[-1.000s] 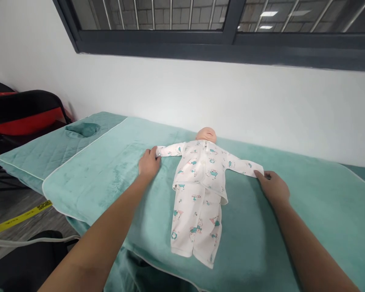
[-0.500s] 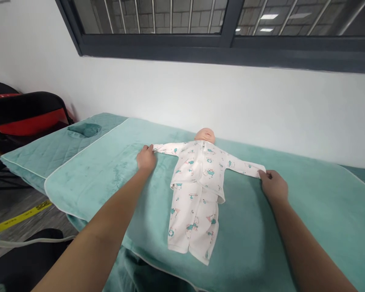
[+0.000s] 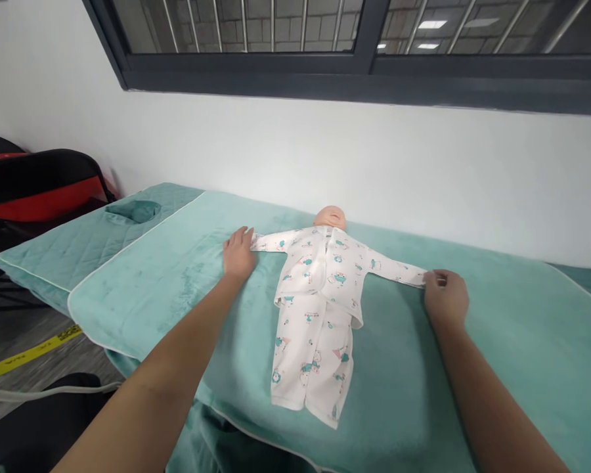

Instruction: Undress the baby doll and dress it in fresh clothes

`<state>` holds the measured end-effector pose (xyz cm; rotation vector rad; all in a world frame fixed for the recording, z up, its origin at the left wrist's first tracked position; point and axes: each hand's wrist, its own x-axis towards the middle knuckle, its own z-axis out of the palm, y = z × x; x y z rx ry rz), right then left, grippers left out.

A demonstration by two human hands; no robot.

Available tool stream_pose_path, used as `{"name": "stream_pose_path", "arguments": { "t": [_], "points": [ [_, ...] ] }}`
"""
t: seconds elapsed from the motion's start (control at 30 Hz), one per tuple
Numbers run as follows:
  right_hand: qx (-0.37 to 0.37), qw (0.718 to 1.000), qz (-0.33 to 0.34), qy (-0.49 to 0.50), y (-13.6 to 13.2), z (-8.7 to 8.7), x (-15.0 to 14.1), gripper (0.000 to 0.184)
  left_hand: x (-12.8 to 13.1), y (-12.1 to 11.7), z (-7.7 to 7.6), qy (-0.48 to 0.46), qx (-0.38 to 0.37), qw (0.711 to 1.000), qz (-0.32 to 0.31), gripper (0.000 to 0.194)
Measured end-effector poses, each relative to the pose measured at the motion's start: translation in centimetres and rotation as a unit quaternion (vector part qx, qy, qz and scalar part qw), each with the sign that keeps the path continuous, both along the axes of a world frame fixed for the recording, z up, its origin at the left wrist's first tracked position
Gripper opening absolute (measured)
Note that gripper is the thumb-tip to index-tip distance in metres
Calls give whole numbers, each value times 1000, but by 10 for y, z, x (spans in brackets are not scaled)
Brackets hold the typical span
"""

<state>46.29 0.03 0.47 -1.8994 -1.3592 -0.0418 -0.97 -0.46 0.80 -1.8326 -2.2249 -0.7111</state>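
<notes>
A baby doll lies on its back, its bare head (image 3: 330,217) toward the wall. It wears a white patterned baby shirt (image 3: 320,266), with matching baby pants (image 3: 311,355) below, partly under the shirt's hem. Both sleeves are spread out sideways. My left hand (image 3: 239,253) rests flat on the cover at the end of the left-side sleeve, fingers stretched and open, thumb hidden. At the other cuff, my right hand (image 3: 446,299) is closed with its fingers pinched on the end of the right-side sleeve (image 3: 401,270).
A teal plush cover (image 3: 167,263) with white piping spreads over the bed, which stands against a white wall. To the left are a quilted section with a face hole (image 3: 135,210) and black-and-red chairs (image 3: 49,190). A barred window (image 3: 246,62) is above.
My left hand's fingers have loosened from the cuff and stretched out flat beside it. My right hand stays at its cuff, with its fingers slightly shifted. The doll and clothes lie as before.
</notes>
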Motion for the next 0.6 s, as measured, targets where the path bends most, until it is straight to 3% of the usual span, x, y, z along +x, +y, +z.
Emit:
{"name": "stream_pose_path", "arguments": {
  "t": [0.1, 0.23, 0.43, 0.6],
  "points": [
    [20, 991, 90, -101, 2, -2, -10, 44, 0, 3, -2, -4, -38, 999, -36, 57],
    [-67, 951, 229, -195, 2, -5, -22, 50, -1, 8, -4, -21, -60, 998, 4, 46],
    [-76, 950, 210, -221, -11, -14, -23, 54, 2, 4, 1, -39, -63, 997, 21, 43],
    [-50, 954, 192, -223, -48, -14, -34, 54, 7, -12, 9, -57, -30, 998, 20, 46]
  ]
}}
